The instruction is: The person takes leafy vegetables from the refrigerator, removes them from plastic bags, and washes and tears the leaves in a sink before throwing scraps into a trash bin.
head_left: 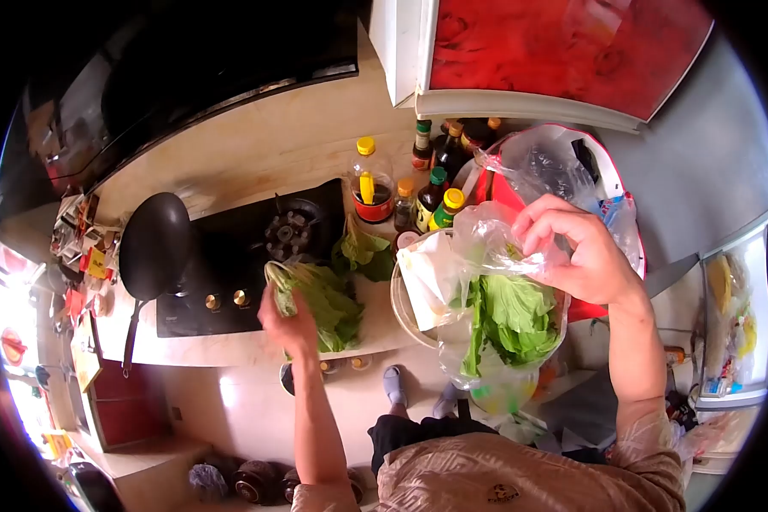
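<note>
My left hand [287, 322] is closed around the stem end of a bunch of leafy greens [328, 303], held in front of the stove. The leaves spread to the right over the counter edge. My right hand [582, 247] pinches the top of a clear plastic bag [482, 235]. More leafy greens [516, 316] show inside that bag. Behind and left of the bag is a round light basin [398, 309], with a white packet [433, 277] at its rim. Loose leaves [363, 247] lie between the stove and the basin.
A black wok [155, 243] rests on the left of the black gas stove [222, 264]. Several sauce bottles, including a yellow-capped one [371, 183], stand against the wall. A large red-and-clear bag [555, 158] sits at the back right. Red cabinet doors [563, 55] hang above.
</note>
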A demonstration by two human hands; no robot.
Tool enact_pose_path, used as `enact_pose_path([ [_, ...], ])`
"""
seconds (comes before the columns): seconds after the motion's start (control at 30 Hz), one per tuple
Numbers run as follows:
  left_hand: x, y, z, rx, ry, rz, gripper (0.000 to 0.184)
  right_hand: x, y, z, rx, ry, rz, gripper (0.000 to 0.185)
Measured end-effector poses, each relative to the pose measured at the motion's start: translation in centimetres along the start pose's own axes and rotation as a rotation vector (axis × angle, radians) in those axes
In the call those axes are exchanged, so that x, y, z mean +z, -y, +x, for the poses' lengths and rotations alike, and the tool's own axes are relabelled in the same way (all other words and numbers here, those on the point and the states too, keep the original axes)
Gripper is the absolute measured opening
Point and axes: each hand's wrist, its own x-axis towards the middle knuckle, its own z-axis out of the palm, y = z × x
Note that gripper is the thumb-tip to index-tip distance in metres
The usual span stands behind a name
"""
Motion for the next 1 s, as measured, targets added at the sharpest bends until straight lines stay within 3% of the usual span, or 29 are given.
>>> enact_pose_path([
  [0.03,1.6,-1.5,0.4,0.102,0.02,-0.11,0.043,-0.2,0.0,0.1,-0.015,0.024,-0.041,0.02],
  [0.1,6.4,-4.6,1.7,-0.007,0.357,-0.136,0.035,-0.3,0.3,0.3,0.012,0.02,-0.052,0.02],
  [0.2,13.3,-5.8,2.9,0.082,0.39,0.073,0.03,-0.4,0.9,0.6,0.034,-0.003,-0.084,0.019],
  [0.27,16.0,-6.1,3.6,-0.079,0.583,0.412,0.025,-0.6,1.6,0.4,0.033,-0.009,-0.12,0.018],
  [0.33,19.6,-2.9,3.9,-0.077,0.611,0.455,0.023,-0.7,2.1,0.2,0.06,-0.016,-0.144,0.018],
  [0.5,14.6,-6.3,5.3,-0.124,0.57,0.385,0.021,-1.2,1.6,-0.2,0.065,-0.044,-0.144,0.016],
  [0.57,10.9,-7.4,5.4,-0.114,0.485,0.271,0.02,-1.3,1.0,-0.1,0.04,-0.066,-0.125,0.016],
  [0.63,7.4,-7.0,5.7,-0.107,0.534,-0.278,0.022,-1.3,0.5,-0.2,0.008,-0.079,-0.106,0.015],
  [0.7,3.8,-6.5,5.4,-0.208,0.495,-0.684,0.02,-1.1,0.2,-0.2,0.061,-0.105,-0.039,0.013],
  [0.73,1.1,-7.3,5.7,-0.382,0.555,-0.848,0.017,-1.1,0.1,-0.2,0.096,-0.101,-0.023,0.011],
  [0.83,-4.5,-9.0,5.3,-0.427,0.665,-1.423,0.026,-1.1,-0.2,-0.2,0.118,-0.093,0.064,0.01],
  [0.9,-6.6,-10.5,4.2,-0.494,0.656,-1.614,0.036,-0.6,-0.7,-0.2,0.033,-0.163,0.078,0.01],
  [1.0,-7.9,-9.3,1.5,-0.571,0.778,-1.66,0.034,-0.5,-0.5,0.1,0.042,-0.162,0.143,0.013],
])
